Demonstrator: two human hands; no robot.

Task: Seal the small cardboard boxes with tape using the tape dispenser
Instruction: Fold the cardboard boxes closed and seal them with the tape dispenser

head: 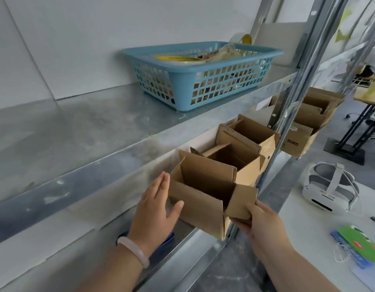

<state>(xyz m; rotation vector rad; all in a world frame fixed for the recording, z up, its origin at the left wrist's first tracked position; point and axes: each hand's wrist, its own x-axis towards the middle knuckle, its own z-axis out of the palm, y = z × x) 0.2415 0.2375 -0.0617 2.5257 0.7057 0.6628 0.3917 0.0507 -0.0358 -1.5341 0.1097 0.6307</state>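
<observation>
The person appears to be lifting an open cardboard box [200, 199] off the lower shelf [56, 245], left hand [156, 209] flat with straight fingers [163, 184] against its side, right hand [260, 224] pinching its end flap [242, 202]; next its flaps need folding shut for taping, beyond the hands stand more boxes [245, 165], above them a blue basket [214, 85].

Nearest cardboard box [203, 199] (brown, flaps open) sits at the shelf [188, 239] edge; 2 open boxes [235, 163] behind.
</observation>
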